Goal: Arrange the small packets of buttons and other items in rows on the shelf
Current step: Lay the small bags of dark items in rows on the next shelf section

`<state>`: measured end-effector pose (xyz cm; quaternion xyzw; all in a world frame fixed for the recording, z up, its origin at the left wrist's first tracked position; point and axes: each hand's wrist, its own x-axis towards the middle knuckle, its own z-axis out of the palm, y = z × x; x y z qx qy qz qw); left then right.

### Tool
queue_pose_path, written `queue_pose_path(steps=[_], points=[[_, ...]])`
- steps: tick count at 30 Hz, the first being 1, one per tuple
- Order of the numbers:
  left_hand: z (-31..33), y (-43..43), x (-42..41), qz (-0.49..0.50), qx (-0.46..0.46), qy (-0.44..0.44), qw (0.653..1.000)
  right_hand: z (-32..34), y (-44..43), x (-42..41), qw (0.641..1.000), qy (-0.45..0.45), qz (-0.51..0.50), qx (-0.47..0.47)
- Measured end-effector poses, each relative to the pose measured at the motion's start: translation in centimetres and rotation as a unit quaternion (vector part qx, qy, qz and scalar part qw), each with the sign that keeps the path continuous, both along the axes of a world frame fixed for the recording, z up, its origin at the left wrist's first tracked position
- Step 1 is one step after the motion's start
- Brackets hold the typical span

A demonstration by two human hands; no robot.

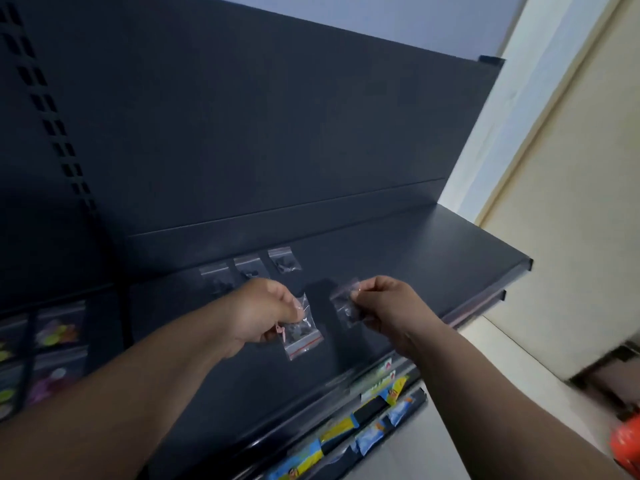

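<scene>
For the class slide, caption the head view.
Each hand holds a clear packet above the dark shelf.

Dim bluish light, motion blur at right edge, wide-angle tilt, soft focus.

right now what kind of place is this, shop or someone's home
Most likely a small shop. The dark metal shelf has a slotted upright like retail racking, clear packets lie in a row on it, and colourful sachets hang below its front edge.
</scene>
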<state>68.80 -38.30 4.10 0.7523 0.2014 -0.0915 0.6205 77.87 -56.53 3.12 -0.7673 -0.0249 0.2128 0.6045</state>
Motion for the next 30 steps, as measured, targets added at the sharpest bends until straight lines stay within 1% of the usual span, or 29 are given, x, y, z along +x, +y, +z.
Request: queue_pose_path(steps=[5, 10, 15, 17, 18, 19, 20, 21, 22, 23, 25, 27, 28, 29, 30], points=[[-1.0, 0.3, 2.7, 0.09, 0.002, 0.008, 0.996, -2.0, 1.0, 7.0, 0.999, 0.02, 0.039, -0.029], [-1.2, -1.4, 5.7, 0.2, 0.022, -0.006, 0.979, -2.9, 3.2, 13.3, 0.991, 0.081, 0.104, -0.034], [-1.5, -3.1, 7.6, 0.29, 0.025, -0.009, 0.957, -3.4, 5.4, 17.1, 0.985, 0.073, 0.155, -0.038], [-1.7, -3.8, 7.5, 0.318, 0.015, 0.0, 0.948, -3.8, 6.5, 17.9, 0.982, 0.079, 0.168, -0.023], [-1.8, -4.1, 7.4, 0.332, 0.008, 0.006, 0.943, -4.0, 7.0, 18.3, 0.982, 0.069, 0.175, -0.022], [-1.8, -4.4, 7.2, 0.345, 0.001, 0.014, 0.938, -4.2, 7.4, 18.8, 0.979, 0.024, 0.195, -0.051], [-1.9, -4.6, 7.1, 0.357, -0.004, 0.023, 0.934, -4.4, 7.5, 19.3, 0.965, -0.058, 0.228, -0.12], [-1.9, -4.7, 7.0, 0.366, -0.006, 0.029, 0.93, -4.5, 7.3, 19.7, 0.931, -0.16, 0.257, -0.204], [-1.9, -4.7, 7.0, 0.371, -0.006, 0.033, 0.928, -4.6, 6.9, 20.0, 0.889, -0.255, 0.276, -0.262], [-1.9, -4.6, 7.1, 0.375, -0.005, 0.035, 0.926, -4.4, 6.4, 19.9, 0.856, -0.322, 0.291, -0.28], [-1.8, -4.6, 7.5, 0.381, -0.009, 0.036, 0.924, -4.7, 5.5, 19.6, 0.803, -0.414, 0.34, -0.263], [-1.7, -4.7, 8.1, 0.379, -0.01, 0.036, 0.925, -5.5, 5.0, 19.4, 0.723, -0.465, 0.431, -0.275], [-1.6, -4.8, 8.3, 0.376, -0.009, 0.037, 0.926, -5.9, 4.9, 19.3, 0.688, -0.467, 0.472, -0.292], [-1.6, -4.8, 8.4, 0.373, -0.008, 0.037, 0.927, -6.3, 4.9, 19.2, 0.668, -0.457, 0.499, -0.309], [-1.6, -4.8, 8.5, 0.37, -0.007, 0.037, 0.928, -6.6, 4.9, 19.1, 0.655, -0.448, 0.513, -0.326]])
